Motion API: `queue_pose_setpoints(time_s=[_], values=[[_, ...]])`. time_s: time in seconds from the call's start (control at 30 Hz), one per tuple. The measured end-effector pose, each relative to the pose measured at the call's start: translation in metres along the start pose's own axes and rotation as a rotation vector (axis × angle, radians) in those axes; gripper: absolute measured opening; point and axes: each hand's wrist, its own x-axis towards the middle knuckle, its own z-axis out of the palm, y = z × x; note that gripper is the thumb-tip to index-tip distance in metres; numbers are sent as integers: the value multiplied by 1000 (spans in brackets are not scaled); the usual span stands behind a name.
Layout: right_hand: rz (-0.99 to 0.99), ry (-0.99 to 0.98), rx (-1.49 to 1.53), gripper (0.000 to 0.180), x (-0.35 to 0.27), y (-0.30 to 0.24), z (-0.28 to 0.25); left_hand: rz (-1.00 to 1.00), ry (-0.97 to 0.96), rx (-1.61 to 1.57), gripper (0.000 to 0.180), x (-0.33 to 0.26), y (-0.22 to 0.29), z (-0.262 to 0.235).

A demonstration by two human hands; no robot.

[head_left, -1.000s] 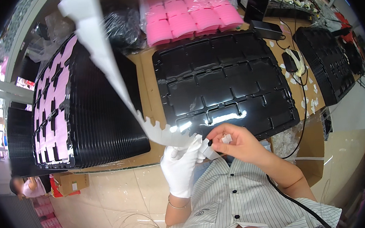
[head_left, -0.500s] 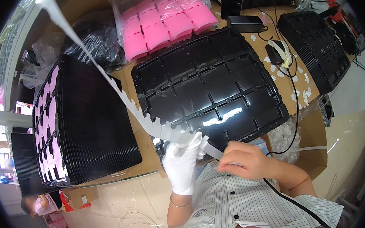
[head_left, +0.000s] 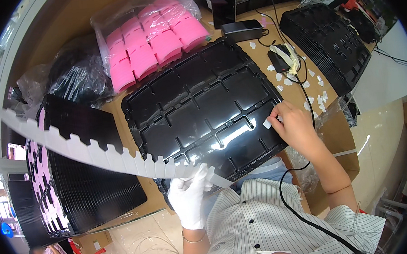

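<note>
My left hand [head_left: 188, 199], in a white glove, pinches a long white notched strip [head_left: 97, 157] near its lower right end. The strip arcs up to the far left, passing in front of a stack of black trays. A large black plastic tray [head_left: 191, 123] with cross-shaped ridges lies before me. At its right edge my bare right hand [head_left: 293, 123] pinches a small white piece [head_left: 267, 123] between thumb and fingertips, over the tray's surface. Whether the piece touches the tray I cannot tell.
A tall stack of black trays with pink inserts [head_left: 88, 184] stands at left, another black stack [head_left: 324, 46] at far right. Bagged pink foam [head_left: 159, 44] lies behind the tray. White scraps [head_left: 313, 100], a black cable [head_left: 284, 180] and a black adapter [head_left: 242, 30] are at right.
My right hand has moved from beside my left hand to the tray's right edge, carrying a small white piece. The strip has swung lower to the left. The whole view has shifted.
</note>
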Motion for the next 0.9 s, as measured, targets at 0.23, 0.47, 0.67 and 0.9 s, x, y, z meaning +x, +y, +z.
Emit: queue_pose_setpoints(time_s=[0.23,0.47,0.67,0.9], values=[[73,182,-69,14,-12,-7,18,39,-5,9,13,-1,2,3],[83,206,-78,13,-13,-6,21,6,-41,7,24,-2,3,0],[-96,-203,540,13,-22,6,0,50,7,-28,15,2,2,2],[528,-301,12,18,-93,189,-63,246,-160,191,20,0,-8,-51]])
